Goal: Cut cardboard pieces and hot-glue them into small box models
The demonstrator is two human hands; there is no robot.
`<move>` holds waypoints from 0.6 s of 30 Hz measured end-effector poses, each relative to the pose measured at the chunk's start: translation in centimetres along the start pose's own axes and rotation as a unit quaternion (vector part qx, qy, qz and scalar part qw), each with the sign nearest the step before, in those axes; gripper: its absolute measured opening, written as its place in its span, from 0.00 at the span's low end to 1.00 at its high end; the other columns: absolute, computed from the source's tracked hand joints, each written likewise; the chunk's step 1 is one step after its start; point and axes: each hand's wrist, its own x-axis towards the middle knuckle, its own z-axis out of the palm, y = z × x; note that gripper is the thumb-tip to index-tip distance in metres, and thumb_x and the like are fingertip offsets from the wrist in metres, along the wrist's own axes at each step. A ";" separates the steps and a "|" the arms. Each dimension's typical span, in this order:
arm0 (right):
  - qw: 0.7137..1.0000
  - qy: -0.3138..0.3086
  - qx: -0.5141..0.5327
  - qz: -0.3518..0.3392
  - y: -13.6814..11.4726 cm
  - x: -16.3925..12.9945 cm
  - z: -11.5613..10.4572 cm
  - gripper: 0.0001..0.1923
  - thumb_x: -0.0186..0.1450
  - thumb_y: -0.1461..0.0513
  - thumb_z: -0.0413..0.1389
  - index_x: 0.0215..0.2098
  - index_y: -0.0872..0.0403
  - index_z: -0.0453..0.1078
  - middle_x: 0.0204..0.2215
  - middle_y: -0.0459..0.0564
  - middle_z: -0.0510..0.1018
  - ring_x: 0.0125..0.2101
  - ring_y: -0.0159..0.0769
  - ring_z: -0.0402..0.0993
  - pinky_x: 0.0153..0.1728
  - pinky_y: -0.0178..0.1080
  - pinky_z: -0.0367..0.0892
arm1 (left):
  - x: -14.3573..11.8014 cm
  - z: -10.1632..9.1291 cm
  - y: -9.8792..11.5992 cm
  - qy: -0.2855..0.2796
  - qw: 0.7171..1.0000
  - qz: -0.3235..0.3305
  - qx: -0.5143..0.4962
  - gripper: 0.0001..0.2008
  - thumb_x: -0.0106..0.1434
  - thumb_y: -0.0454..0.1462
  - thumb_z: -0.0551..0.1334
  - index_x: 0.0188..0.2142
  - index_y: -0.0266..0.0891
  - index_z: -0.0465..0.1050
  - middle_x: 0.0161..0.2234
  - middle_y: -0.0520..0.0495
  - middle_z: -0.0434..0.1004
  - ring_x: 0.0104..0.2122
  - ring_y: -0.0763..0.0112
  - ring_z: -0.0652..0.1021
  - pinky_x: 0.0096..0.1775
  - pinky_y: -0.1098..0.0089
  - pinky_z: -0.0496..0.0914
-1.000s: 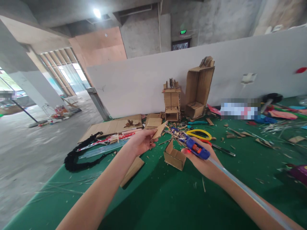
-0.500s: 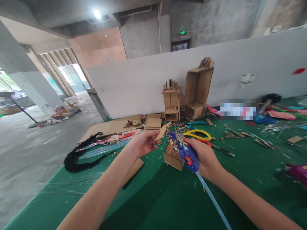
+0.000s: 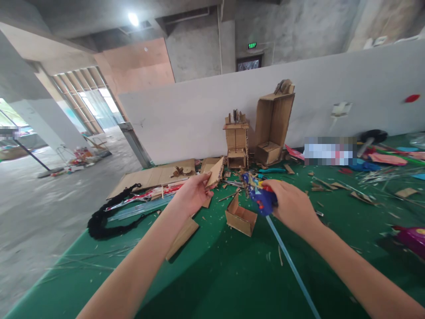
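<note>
Between the thumb and fingers of my left hand [image 3: 193, 195] is a flat cardboard piece [image 3: 216, 172], tilted up above the table. My right hand [image 3: 292, 204] is wrapped round a blue hot glue gun [image 3: 260, 195], its scrap-crusted nozzle pointing away from me. A long clear glue stick [image 3: 288, 259] trails from its back end toward me. The gun's tip is apart from the cardboard piece. Below and between my hands, a small open cardboard box [image 3: 241, 218] rests on the green table [image 3: 215, 270]. A loose cardboard strip [image 3: 182, 239] lies under my left forearm.
Two cardboard structures, a small tower [image 3: 237, 141] and a taller open box [image 3: 274, 124], stand against the white partition [image 3: 192, 115]. Black yarn [image 3: 98, 221] and a cardboard sheet [image 3: 146, 177] lie left. Teal-handled pliers [image 3: 271, 170] and scraps lie behind my right hand; a purple object [image 3: 413, 239] sits far right.
The glue gun has moved away from the cardboard piece, up and slightly right. My left hand has shifted left and turned the piece so its flat face shows more. The small box is now less covered.
</note>
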 end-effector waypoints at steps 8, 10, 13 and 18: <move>0.964 -0.117 -0.208 0.116 4.1 -0.3 0.0 0.18 0.63 0.64 0.42 0.47 0.62 0.66 0.38 0.63 0.76 0.39 0.52 0.71 0.35 0.46 0.63 | 0.2 0.0 -0.5 0.052 0.971 0.165 0.164 0.06 0.54 0.33 0.64 0.33 0.34 0.74 0.27 0.49 0.74 0.24 0.78 0.70 0.22 0.77 0.60; 0.957 -0.135 -0.216 0.137 4.2 -0.6 0.1 0.18 0.64 0.64 0.41 0.47 0.61 0.67 0.38 0.62 0.76 0.38 0.53 0.71 0.35 0.47 0.62 | -0.1 0.3 -0.6 0.043 0.954 0.196 0.220 0.09 0.54 0.36 0.65 0.35 0.34 0.74 0.28 0.49 0.75 0.25 0.77 0.71 0.25 0.77 0.63; 0.954 -0.113 -0.229 0.156 3.7 -0.6 0.0 0.18 0.64 0.63 0.42 0.47 0.60 0.67 0.38 0.62 0.76 0.39 0.55 0.70 0.37 0.51 0.61 | -0.9 1.0 -0.6 0.029 0.927 0.244 0.284 0.10 0.55 0.39 0.65 0.36 0.36 0.73 0.30 0.50 0.77 0.28 0.76 0.73 0.30 0.76 0.66; 0.975 0.014 -0.148 0.165 2.0 0.2 -0.8 0.21 0.67 0.57 0.42 0.50 0.60 0.66 0.42 0.63 0.74 0.46 0.58 0.65 0.46 0.59 0.54 | -2.0 2.1 -0.6 -0.007 0.859 0.301 0.414 0.08 0.58 0.39 0.62 0.37 0.39 0.71 0.34 0.49 0.78 0.33 0.73 0.75 0.32 0.73 0.67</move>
